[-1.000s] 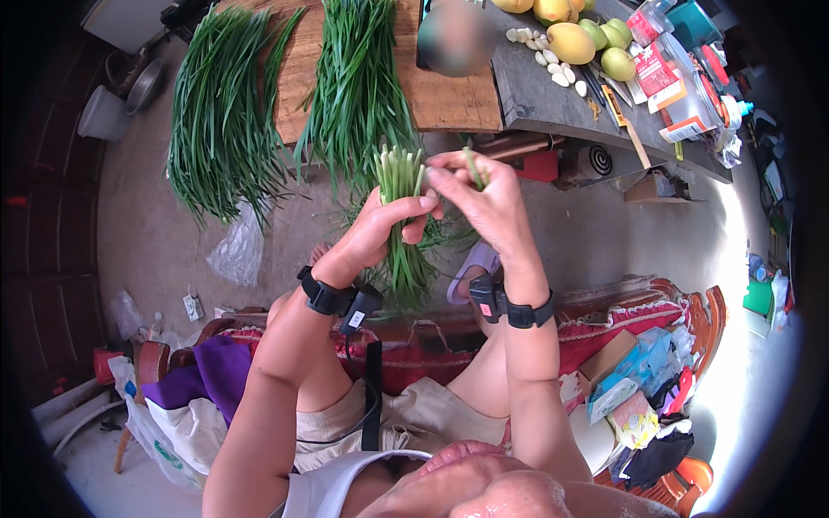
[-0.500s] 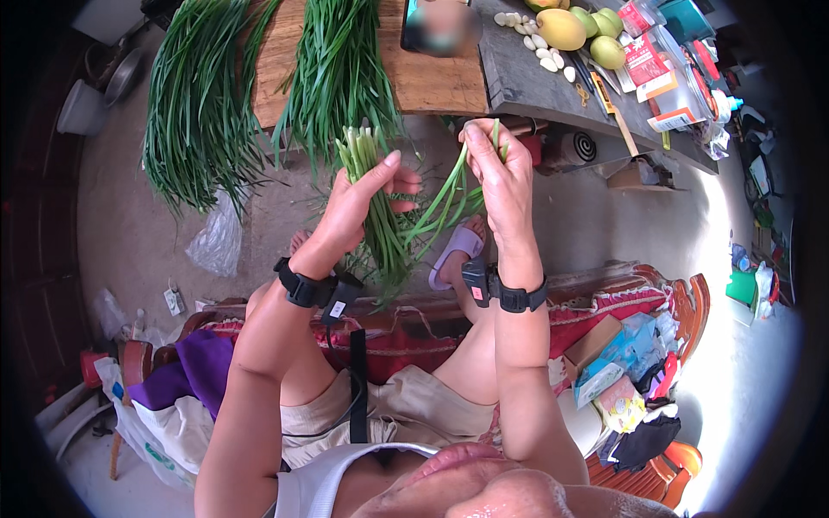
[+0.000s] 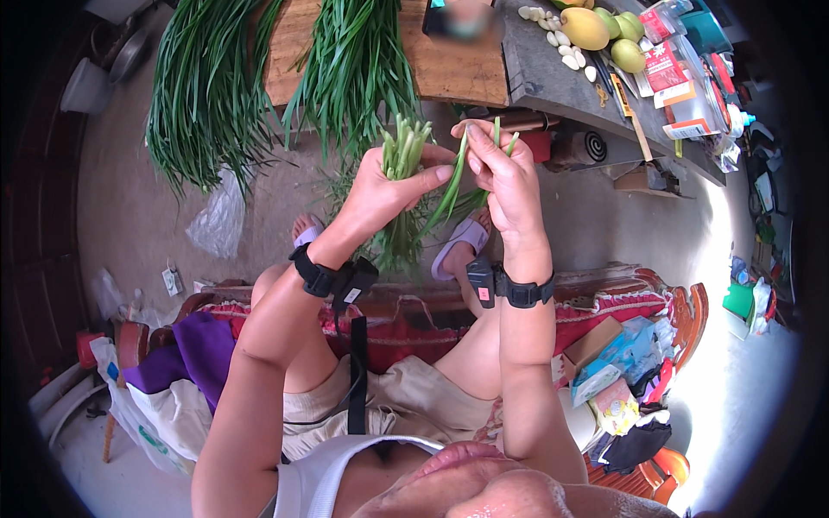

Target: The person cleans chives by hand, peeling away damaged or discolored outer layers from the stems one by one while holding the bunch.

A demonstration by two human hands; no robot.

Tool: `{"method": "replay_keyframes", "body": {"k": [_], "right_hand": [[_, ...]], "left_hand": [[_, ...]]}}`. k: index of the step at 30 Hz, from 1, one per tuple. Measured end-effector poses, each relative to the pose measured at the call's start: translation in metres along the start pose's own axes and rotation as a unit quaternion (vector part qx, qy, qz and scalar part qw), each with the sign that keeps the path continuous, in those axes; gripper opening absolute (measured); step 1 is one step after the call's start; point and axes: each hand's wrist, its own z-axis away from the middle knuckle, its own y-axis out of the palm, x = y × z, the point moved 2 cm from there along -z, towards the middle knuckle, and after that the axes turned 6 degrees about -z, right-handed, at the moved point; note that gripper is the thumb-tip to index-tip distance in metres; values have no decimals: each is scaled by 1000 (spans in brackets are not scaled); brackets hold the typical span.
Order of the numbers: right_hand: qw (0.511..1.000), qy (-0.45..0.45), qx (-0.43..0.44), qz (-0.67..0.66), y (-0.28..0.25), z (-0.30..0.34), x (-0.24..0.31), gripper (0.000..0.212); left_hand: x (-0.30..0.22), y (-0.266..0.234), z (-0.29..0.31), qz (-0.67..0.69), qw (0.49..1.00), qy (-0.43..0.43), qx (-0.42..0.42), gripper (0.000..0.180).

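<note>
My left hand (image 3: 389, 186) is closed round a bunch of garlic chives (image 3: 404, 148), its cut pale ends pointing up and away from me and the leaves hanging below. Close beside it on the right, my right hand (image 3: 505, 177) pinches a few loose chive stalks (image 3: 452, 192). The left thumb reaches out toward these stalks; whether it touches them I cannot tell. Beyond my hands, a pile of chives (image 3: 358, 78) hangs over the near edge of the wooden board (image 3: 458, 73). A larger pile of chives (image 3: 207, 95) droops at the far left.
A phone (image 3: 462, 19) lies on the board. On the grey tabletop (image 3: 540, 82) are garlic cloves (image 3: 566, 50), a yellow fruit (image 3: 585, 29), green fruits (image 3: 628, 56), a yellow-handled cutter (image 3: 620, 95) and containers. A plastic bag (image 3: 218, 224) lies on the floor.
My left hand has moved right and slightly up with its bunch, now close to the right hand. The left fingers have closed further round the stalks. My right hand keeps its pinch.
</note>
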Motion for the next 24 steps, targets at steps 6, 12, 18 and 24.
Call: {"method": "replay_keyframes", "body": {"k": [6, 12, 18, 24], "right_hand": [[996, 64, 10, -63, 1, 1, -6, 22], [998, 58, 5, -4, -4, -1, -7, 23], [999, 37, 10, 22, -1, -1, -8, 22], [999, 43, -3, 28, 0, 2, -5, 23]], "left_hand": [[1, 0, -1, -26, 998, 47, -34, 20], [4, -4, 1, -29, 999, -11, -20, 19], [3, -1, 0, -44, 998, 32, -23, 17], [1, 0, 1, -46, 997, 47, -35, 13]]}}
